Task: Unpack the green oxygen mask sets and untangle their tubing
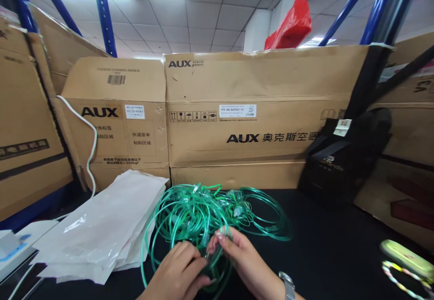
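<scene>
"What do we count?"
"One green tubing heap (190, 216) on black table (325, 250) — our right hand (247, 258) pinches it; what left hand (178, 269) holds, we cannot tell. Cardboard (264, 78) reads AUX three times."

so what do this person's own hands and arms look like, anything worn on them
Both the left hand and the right hand are ungloved. A silver-grey watch with a textened-looking band circles the right wrist. No sleeve shows within the frame; the left forearm is cut off.
</scene>
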The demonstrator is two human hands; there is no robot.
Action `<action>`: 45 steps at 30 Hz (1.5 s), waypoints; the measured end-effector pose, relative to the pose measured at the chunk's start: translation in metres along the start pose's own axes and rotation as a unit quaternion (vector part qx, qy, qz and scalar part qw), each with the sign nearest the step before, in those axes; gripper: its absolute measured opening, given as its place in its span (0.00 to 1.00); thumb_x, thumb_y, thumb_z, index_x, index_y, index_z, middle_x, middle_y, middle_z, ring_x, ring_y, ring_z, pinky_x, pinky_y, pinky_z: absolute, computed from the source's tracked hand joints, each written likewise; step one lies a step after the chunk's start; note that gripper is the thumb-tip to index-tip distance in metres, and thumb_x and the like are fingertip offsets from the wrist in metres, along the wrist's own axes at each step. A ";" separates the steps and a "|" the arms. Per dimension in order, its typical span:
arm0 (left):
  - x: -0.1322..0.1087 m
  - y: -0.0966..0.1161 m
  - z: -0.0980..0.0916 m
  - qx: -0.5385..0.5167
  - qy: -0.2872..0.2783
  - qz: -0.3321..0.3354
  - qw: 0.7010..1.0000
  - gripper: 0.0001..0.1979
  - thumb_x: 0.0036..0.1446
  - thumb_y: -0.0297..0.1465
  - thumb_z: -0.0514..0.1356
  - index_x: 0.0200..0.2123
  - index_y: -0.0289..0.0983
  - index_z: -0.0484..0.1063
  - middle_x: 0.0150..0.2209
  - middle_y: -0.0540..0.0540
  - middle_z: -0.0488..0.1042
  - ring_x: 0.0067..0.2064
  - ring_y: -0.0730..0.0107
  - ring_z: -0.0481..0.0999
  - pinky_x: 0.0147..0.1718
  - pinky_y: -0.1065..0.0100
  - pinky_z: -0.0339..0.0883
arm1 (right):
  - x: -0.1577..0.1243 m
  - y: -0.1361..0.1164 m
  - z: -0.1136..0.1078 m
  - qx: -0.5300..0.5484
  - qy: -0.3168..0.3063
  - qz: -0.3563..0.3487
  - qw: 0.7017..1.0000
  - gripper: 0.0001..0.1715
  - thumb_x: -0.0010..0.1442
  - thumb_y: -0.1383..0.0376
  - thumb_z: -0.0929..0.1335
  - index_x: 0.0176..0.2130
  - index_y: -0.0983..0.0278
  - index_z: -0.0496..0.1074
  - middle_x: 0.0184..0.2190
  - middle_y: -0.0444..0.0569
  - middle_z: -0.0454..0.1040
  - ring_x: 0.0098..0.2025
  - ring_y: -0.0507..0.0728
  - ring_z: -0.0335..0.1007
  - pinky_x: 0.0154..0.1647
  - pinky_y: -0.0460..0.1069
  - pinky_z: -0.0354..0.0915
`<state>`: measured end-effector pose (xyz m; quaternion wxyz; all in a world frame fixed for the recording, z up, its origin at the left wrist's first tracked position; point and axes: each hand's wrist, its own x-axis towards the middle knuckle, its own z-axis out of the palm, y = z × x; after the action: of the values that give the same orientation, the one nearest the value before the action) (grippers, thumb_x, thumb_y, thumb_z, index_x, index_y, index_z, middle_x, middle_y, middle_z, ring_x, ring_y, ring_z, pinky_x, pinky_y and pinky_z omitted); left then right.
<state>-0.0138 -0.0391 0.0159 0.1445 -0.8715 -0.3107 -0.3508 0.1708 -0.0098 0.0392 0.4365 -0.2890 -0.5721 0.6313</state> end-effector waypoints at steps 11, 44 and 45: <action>-0.005 -0.008 -0.003 0.029 0.070 -0.187 0.979 0.13 0.55 0.30 0.57 0.45 0.41 0.67 0.45 0.41 0.66 0.47 0.59 0.69 0.43 0.58 0.67 | 0.017 -0.041 -0.056 0.040 0.286 -0.204 0.935 0.18 0.52 0.52 0.68 0.36 0.62 0.68 0.16 0.35 0.51 0.15 0.45 0.43 0.12 0.41 0.45; -0.006 -0.006 0.003 0.057 -0.037 -0.179 0.982 0.09 0.57 0.30 0.52 0.42 0.39 0.66 0.39 0.42 0.65 0.42 0.61 0.68 0.40 0.59 0.67 | 0.011 -0.071 -0.142 0.333 0.185 -0.216 0.899 0.08 0.62 0.69 0.62 0.29 0.65 0.64 0.13 0.35 0.54 0.11 0.43 0.46 0.07 0.36 0.50; -0.003 -0.001 0.002 0.034 -0.042 -0.143 0.988 0.11 0.57 0.31 0.53 0.45 0.39 0.65 0.41 0.41 0.66 0.43 0.61 0.68 0.41 0.61 0.67 | 0.012 -0.069 -0.139 0.332 0.183 -0.211 0.901 0.09 0.62 0.68 0.62 0.29 0.65 0.64 0.13 0.35 0.54 0.11 0.43 0.46 0.07 0.36 0.49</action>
<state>-0.0150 -0.0385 0.0120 0.1097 -0.8266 -0.4498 -0.3199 0.3011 0.0639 0.0831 0.7274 -0.1105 -0.2870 0.6135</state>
